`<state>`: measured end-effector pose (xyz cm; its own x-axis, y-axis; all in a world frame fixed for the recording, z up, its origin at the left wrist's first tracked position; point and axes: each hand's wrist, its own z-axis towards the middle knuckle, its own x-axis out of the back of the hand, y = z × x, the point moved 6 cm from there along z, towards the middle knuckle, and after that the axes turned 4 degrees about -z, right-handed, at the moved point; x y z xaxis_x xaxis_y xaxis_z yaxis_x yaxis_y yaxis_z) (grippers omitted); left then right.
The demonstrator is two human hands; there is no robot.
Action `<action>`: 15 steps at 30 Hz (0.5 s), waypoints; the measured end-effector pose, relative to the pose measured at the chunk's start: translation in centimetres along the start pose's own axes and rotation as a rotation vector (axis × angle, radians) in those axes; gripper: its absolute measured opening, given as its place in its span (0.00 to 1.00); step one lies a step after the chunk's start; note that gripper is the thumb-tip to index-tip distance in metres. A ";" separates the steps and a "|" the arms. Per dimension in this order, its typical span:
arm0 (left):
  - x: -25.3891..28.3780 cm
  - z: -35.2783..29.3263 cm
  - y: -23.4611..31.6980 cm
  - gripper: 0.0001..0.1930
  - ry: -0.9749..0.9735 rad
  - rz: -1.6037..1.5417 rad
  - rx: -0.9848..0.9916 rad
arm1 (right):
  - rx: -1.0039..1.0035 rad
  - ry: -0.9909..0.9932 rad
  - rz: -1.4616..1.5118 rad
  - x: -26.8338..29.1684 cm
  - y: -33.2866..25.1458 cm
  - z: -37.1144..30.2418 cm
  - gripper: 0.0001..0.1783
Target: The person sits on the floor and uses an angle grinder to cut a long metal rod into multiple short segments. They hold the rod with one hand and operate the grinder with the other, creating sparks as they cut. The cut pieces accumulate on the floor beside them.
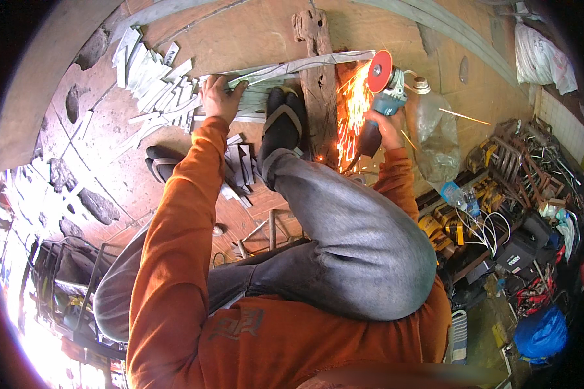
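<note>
My right hand (388, 128) is wrapped round a blue and black angle grinder (390, 102) with a red disc (379, 71). The disc meets the right end of a long pale metal strip (305, 65), and bright sparks (352, 110) stream down from there. At the strip's left part, my left hand (219, 98) grips it, thumb to the right. A sandalled foot (283, 120) rests beside the strip, its toes close to it. Under the strip's right half lies a rough wooden block (319, 91).
Several short cut strips (152, 84) lie heaped at the left, with more by my feet (241, 162). A clear plastic jug (435, 126) stands right of the grinder. Tools and cables (486, 227) crowd the right side, near a blue bag (540, 334).
</note>
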<state>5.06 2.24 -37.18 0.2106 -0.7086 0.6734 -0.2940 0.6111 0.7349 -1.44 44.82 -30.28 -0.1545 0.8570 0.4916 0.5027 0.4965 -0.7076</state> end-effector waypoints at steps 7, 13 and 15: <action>-0.1 -0.1 -0.2 0.17 -0.021 0.018 0.021 | 0.033 -0.022 0.023 0.2 -0.5 1.0 0.23; -0.5 0.0 -0.5 0.17 -0.038 0.098 0.055 | -0.209 -0.026 0.102 0.7 -0.5 2.8 0.23; -0.2 0.1 -0.1 0.17 0.006 0.079 0.012 | -0.002 -0.023 0.038 1.0 -2.7 3.0 0.22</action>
<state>5.01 2.27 -37.41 0.1916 -0.6565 0.7296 -0.3213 0.6604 0.6786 -5.53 44.74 -29.37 -0.1545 0.8782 0.4526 0.5100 0.4632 -0.7248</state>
